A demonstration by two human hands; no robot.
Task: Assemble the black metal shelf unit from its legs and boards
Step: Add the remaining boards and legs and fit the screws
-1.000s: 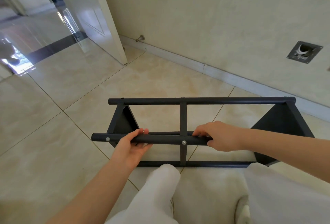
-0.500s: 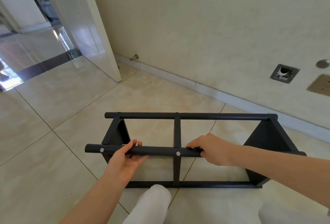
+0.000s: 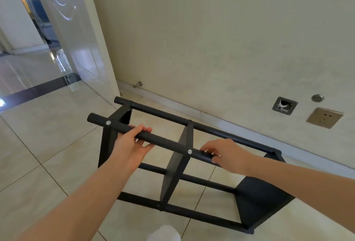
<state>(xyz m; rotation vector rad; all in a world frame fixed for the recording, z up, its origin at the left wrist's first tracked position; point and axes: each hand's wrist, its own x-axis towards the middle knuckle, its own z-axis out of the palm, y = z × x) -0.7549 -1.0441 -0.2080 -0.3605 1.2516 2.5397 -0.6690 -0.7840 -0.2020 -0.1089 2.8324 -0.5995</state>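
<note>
From the head camera: black shelf unit point(image 3: 259, 202) lying on its side on the tiled floor point(image 3: 48, 144), close to the cream wall point(image 3: 211, 39). Left hand point(image 3: 132, 142) curled from beneath round the nearest upper leg point(image 3: 165, 142), just past a silver bolt point(image 3: 108, 123). Right hand point(image 3: 228, 154) wrapped over the same leg, just beyond the middle board point(image 3: 172, 173). White door point(image 3: 76, 39) open at left, door stop point(image 3: 138, 84) on the skirting, socket plate point(image 3: 324, 117) low on the wall.

Bright, soft light, probably from the hallway point(image 3: 23, 29); glare on the floor point(image 3: 28, 81); edges bow.
</note>
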